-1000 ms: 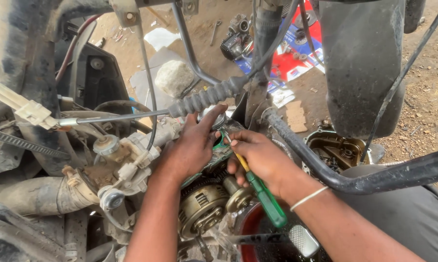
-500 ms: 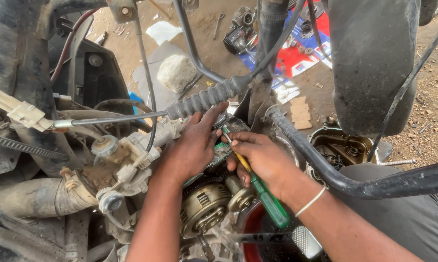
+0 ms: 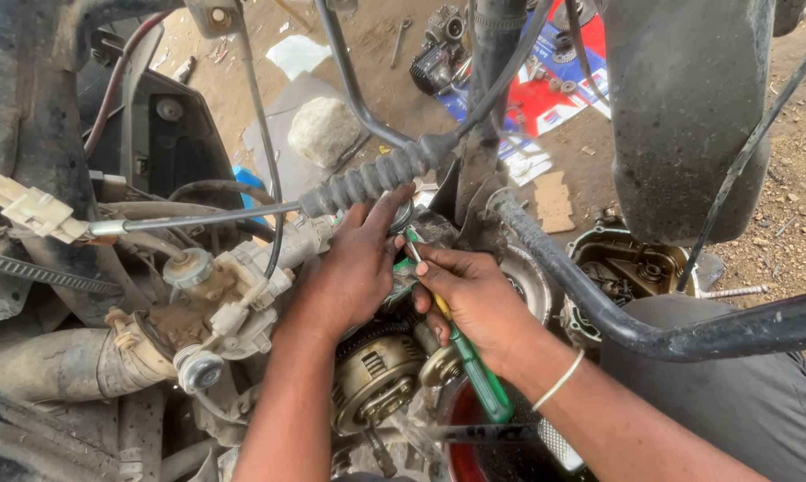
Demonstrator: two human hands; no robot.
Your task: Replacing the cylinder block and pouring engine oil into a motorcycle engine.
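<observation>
Right hand (image 3: 474, 299) wrapped around screwdriver (image 3: 470, 361), fingers pressed together on shaft; green handle points down toward viewer, tip hidden between both hands. Left hand (image 3: 354, 268) laid flat on engine, fingers pressed together, reaching up toward ribbed rubber boot (image 3: 371, 178), holding nothing visible. Round clutch assembly (image 3: 376, 375) exposed just below hands. Carburetor (image 3: 215, 295) left of left hand.
</observation>
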